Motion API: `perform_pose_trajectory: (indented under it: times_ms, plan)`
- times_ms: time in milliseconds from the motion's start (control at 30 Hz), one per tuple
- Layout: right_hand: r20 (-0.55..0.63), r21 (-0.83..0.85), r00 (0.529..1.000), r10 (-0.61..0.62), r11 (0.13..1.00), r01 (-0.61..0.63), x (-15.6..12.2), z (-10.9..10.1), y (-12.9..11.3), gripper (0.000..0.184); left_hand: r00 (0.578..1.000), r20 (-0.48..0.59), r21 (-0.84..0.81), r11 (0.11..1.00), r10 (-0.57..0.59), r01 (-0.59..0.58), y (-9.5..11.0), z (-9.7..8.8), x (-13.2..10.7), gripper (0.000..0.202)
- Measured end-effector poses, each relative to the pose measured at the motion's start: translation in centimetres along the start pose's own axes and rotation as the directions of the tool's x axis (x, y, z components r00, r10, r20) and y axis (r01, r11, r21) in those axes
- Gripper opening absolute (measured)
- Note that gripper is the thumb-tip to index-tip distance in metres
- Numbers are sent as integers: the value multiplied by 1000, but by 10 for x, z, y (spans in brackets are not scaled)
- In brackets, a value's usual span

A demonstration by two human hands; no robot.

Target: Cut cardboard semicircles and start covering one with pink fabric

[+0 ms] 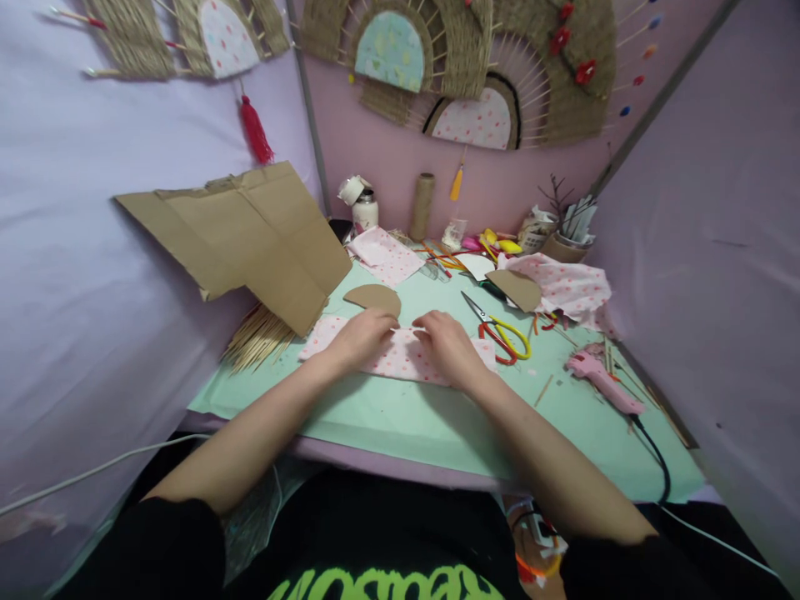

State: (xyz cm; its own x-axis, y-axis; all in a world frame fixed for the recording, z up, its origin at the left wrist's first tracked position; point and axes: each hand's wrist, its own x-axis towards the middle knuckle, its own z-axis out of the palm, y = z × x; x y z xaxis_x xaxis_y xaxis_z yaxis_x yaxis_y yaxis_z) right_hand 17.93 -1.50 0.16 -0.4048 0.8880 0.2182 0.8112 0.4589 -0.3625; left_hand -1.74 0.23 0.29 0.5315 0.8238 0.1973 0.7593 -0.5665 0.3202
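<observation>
A strip of white cloth with pink dots (403,360) lies on the table in front of me, apparently folded over. At its far edge, my left hand (366,337) has its fingers curled together on the fabric. My right hand (445,346) pinches the same edge a short way to the right, and a small gap separates the two sets of fingertips. Just beyond the left hand rests a half-round piece of cardboard (373,298). Scissors with red and yellow handles (503,335) lie open to the right of the right hand.
A pink glue gun (603,381) with a black cord lies at the right. A large cardboard sheet (250,237) leans over thin sticks (259,337) at the left. Farther back are dotted cloths (386,254), a twine spool (423,207) and a bottle (365,210). Woven fan-shaped pieces (462,50) hang behind.
</observation>
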Motion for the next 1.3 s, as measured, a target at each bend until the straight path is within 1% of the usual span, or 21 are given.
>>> perform_pose_trajectory:
  times_ms: [67, 133, 233, 267, 333, 433, 500, 567, 633, 800, 867, 933, 967, 1000, 1067, 1133, 1200, 1300]
  plan:
    - [104, 44, 989, -102, 994, 98, -14, 0, -8, 23, 990, 100, -86, 992, 103, -95, 1, 7, 0, 26]
    - [159, 66, 976, -151, 988, 142, -28, 3, -13, 24, 974, 147, -139, 979, 170, -150, -2, 16, 0, 26]
    - [175, 44, 964, -199, 980, 194, -43, 10, -14, 26, 968, 122, -180, 964, 219, -195, -9, 28, -1, 26]
    - [180, 31, 959, -219, 976, 217, -47, 13, -13, 30, 969, 108, -187, 962, 222, -200, -11, 30, -2, 26]
    - [202, 2, 951, -234, 971, 238, -54, 16, -10, 47, 971, 94, -192, 961, 219, -198, -13, 33, -5, 26]
    - [278, -21, 939, -203, 976, 217, -63, 17, -7, 77, 971, 77, -202, 957, 227, -208, -13, 34, -11, 28]
    - [330, -28, 927, -181, 979, 201, -70, 15, -4, 87, 969, 62, -205, 953, 238, -221, -11, 34, -14, 30]
    - [351, -45, 924, -150, 983, 177, -78, 12, 2, 90, 969, 58, -197, 955, 239, -223, -9, 35, -16, 30]
    - [349, -71, 931, -106, 988, 139, -91, 8, 12, 92, 972, 68, -192, 959, 223, -207, -8, 35, -17, 30]
    - [299, -147, 954, 5, 988, 41, -127, -1, 44, 92, 976, 104, -186, 968, 191, -169, -8, 29, -15, 30]
    - [267, -165, 963, 35, 986, 11, -134, -4, 48, 93, 976, 114, -146, 975, 187, -170, -1, 27, -15, 31]
    - [227, -159, 974, 24, 987, 13, -135, -7, 44, 95, 981, 105, -67, 985, 164, -158, 16, 28, -18, 35]
    - [212, -145, 977, 1, 989, 30, -133, -7, 40, 95, 987, 91, -18, 991, 136, -135, 27, 31, -21, 38]
    - [207, -126, 978, -27, 991, 54, -130, -7, 36, 94, 987, 95, 19, 991, 132, -134, 39, 34, -24, 40]
    - [233, -90, 970, -69, 992, 93, -124, -2, 27, 95, 977, 152, 56, 985, 150, -160, 62, 43, -33, 47]
    - [272, -84, 959, -76, 991, 102, -121, 6, 23, 98, 968, 230, 74, 990, 104, -124, 75, 52, -42, 61]
    - [280, -101, 957, -71, 989, 103, -121, 13, 23, 100, 968, 249, 96, 994, 33, -59, 73, 56, -52, 77]
    - [256, -127, 964, -77, 985, 113, -123, 20, 26, 100, 971, 213, 149, 986, -105, 74, 51, 48, -69, 95]
